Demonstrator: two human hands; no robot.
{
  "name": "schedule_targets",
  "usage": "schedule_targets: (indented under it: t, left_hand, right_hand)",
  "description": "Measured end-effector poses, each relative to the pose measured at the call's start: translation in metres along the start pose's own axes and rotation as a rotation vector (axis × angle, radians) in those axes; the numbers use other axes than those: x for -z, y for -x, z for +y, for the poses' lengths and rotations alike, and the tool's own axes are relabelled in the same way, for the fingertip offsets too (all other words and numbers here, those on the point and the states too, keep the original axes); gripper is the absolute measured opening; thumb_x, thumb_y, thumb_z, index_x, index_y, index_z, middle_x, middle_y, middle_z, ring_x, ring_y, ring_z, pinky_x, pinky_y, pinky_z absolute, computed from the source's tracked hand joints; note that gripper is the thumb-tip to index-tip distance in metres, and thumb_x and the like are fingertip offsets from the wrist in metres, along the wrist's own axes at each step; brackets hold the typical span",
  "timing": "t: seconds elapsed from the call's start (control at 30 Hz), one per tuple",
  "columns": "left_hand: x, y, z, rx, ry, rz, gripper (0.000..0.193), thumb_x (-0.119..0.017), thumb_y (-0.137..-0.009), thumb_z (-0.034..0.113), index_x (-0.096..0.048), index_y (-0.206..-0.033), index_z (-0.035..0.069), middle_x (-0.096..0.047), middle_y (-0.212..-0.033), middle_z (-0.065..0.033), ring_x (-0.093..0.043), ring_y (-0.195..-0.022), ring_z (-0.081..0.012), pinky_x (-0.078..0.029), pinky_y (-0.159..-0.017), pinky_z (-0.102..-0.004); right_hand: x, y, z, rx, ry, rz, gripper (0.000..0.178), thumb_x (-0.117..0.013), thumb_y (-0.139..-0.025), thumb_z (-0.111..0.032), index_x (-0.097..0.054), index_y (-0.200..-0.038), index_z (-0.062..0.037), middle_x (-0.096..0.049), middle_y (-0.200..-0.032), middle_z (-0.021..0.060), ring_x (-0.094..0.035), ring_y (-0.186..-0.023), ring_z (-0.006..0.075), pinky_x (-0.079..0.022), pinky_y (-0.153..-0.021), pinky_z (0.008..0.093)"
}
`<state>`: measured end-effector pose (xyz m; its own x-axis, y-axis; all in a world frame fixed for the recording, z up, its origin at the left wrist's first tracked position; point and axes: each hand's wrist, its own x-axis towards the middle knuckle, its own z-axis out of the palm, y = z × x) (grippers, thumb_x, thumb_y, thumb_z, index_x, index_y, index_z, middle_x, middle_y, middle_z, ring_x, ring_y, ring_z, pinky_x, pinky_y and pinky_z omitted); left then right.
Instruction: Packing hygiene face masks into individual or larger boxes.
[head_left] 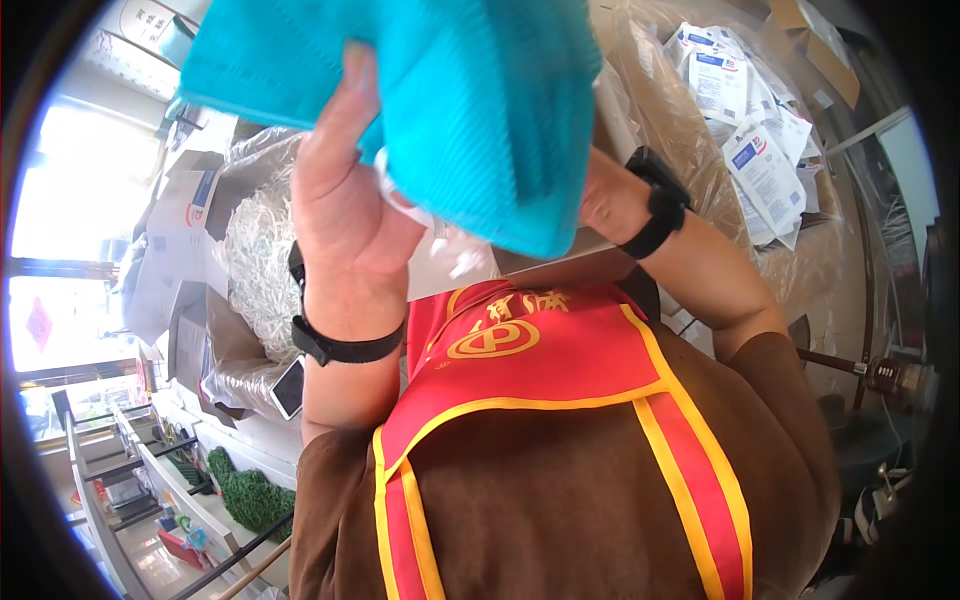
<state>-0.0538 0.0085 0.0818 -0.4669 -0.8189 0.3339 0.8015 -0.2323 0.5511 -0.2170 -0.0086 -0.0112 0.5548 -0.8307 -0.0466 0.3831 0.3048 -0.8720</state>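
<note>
A teal fabric face mask with a ribbed texture fills the top middle, held up close in front of me. My left hand grips its left part, the thumb pressed over the teal fabric and the other fingers mostly hidden. A blurred white loop or strip shows beside that palm, under the mask's edge. My right hand is behind the mask's right side. Only its wrist end shows, so its fingers are hidden. Both wrists wear black straps.
On the left, a plastic-lined box holds a heap of white elastic strands. A phone lies at its near edge. At upper right, a lined carton holds several white printed packets. A red apron covers my chest.
</note>
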Motion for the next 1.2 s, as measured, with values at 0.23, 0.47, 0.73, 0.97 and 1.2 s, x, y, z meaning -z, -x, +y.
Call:
schedule_targets:
  t: [0.23, 0.47, 0.73, 0.97, 1.2]
  left_hand:
    - [0.008, -0.028, -0.001, -0.172, -0.186, 0.393, 0.030, -0.059, -0.095, 0.022, -0.058, -0.114, -0.001, -0.067, -0.100, -0.0148, -0.067, -0.073, -0.0177, -0.056, -0.052, -0.0229]
    - [0.022, -0.032, 0.013, -0.072, -0.102, 0.262, 0.024, -0.063, -0.093, 0.023, -0.058, -0.108, 0.005, -0.068, -0.092, -0.0048, -0.062, -0.063, -0.0099, -0.044, -0.045, -0.0167]
    - [0.024, -0.036, 0.008, -0.092, -0.139, 0.387, 0.036, -0.054, -0.096, 0.030, -0.060, -0.107, -0.004, -0.064, -0.086, -0.0207, -0.050, -0.043, -0.0064, -0.043, -0.039, -0.0165]
    - [0.052, -0.029, 0.035, -0.083, -0.051, 0.340, 0.025, -0.061, -0.093, 0.026, -0.061, -0.102, 0.002, -0.068, -0.084, -0.0096, -0.055, -0.049, -0.0087, -0.041, -0.040, -0.0167]
    - [0.056, -0.011, 0.039, -0.013, 0.021, 0.254, 0.029, -0.056, -0.095, 0.020, -0.057, -0.114, -0.002, -0.066, -0.096, -0.0160, -0.065, -0.075, -0.0244, -0.054, -0.051, -0.0269]
  right_hand:
    - [-0.025, 0.014, 0.015, -0.043, -0.099, -0.128, 0.081, -0.039, -0.090, -0.070, -0.067, -0.096, 0.0050, -0.061, -0.076, 0.0046, -0.038, -0.058, 0.0061, -0.027, -0.048, 0.0206]
    - [-0.024, 0.015, 0.023, -0.049, -0.075, -0.218, 0.078, -0.045, -0.087, -0.071, -0.066, -0.098, 0.0033, -0.055, -0.072, 0.0001, -0.038, -0.060, 0.0045, -0.026, -0.048, 0.0204]
    - [-0.039, 0.012, 0.020, 0.032, 0.178, -0.261, 0.027, -0.070, -0.088, -0.029, -0.065, -0.098, -0.0046, -0.063, -0.083, 0.0006, -0.052, -0.069, 0.0045, -0.040, -0.061, 0.0201]
    - [-0.031, 0.046, 0.015, -0.289, 0.268, -0.175, 0.033, -0.059, -0.093, -0.035, -0.065, -0.085, -0.0035, -0.051, -0.064, -0.0042, -0.042, -0.055, 0.0031, -0.032, -0.050, 0.0202]
    - [-0.004, 0.071, 0.013, -0.186, -0.013, -0.165, 0.034, -0.050, -0.099, -0.035, -0.058, -0.080, -0.0071, -0.049, -0.068, -0.0037, -0.036, -0.054, 0.0020, -0.029, -0.048, 0.0186]
